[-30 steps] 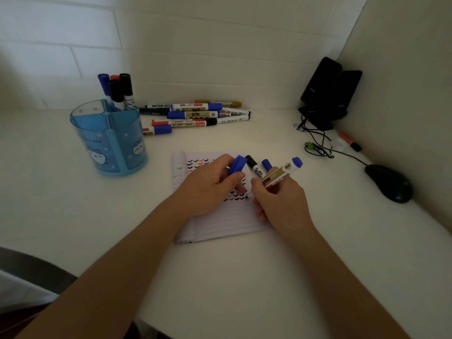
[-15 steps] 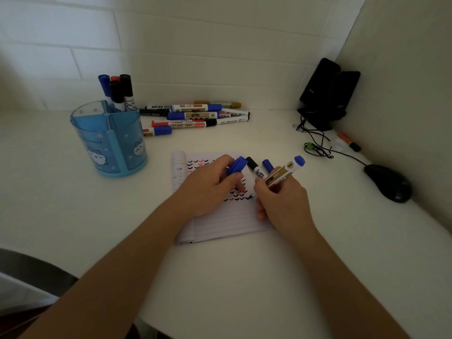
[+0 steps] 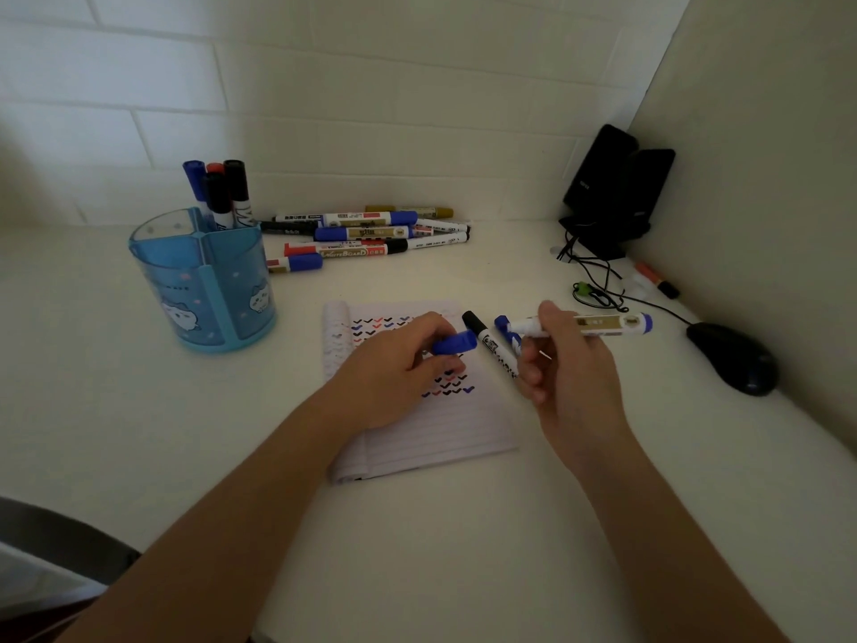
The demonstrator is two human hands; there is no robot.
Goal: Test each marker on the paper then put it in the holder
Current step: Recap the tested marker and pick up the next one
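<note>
My right hand [image 3: 566, 368] pinches the uncapped marker [image 3: 598, 324] level above the paper [image 3: 440, 424], tip aimed at the blue cap [image 3: 457, 342] gripped in my left hand [image 3: 394, 364], probably for recapping. The holder [image 3: 204, 280] stands well apart on the left.

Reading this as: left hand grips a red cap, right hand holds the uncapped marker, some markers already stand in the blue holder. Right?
Not quite. The cap in the left hand is blue, not red, as the head view shows. The rest holds: the right hand holds the uncapped marker, and some markers already stand in the blue holder.
</note>
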